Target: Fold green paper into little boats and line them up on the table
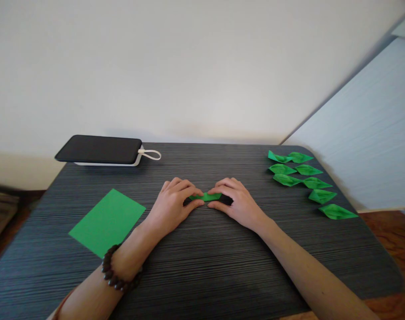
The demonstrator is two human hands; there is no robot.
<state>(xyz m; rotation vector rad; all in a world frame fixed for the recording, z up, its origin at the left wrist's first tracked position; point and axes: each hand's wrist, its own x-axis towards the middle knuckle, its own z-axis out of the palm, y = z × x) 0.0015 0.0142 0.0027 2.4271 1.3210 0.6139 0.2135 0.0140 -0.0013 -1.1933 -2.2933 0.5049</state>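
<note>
A small strip of folded green paper (207, 197) lies across the middle of the table, held at both ends. My left hand (175, 200) pinches its left end between thumb and fingers. At the right end, my right hand (234, 199) grips it the same way. Fingertips hide both ends of the folded paper. Left of my left forearm, a flat green paper sheet (107, 222) rests on the table, partly covered by the wrist with its dark bead bracelet (112, 273).
Several folded green paper pieces (285, 179) stand in rows at the table's right side. A black phone (98, 149) lies on a white block at the back left, with a white cable loop (152, 154). The dark table (202, 275) meets a wall (202, 66) behind.
</note>
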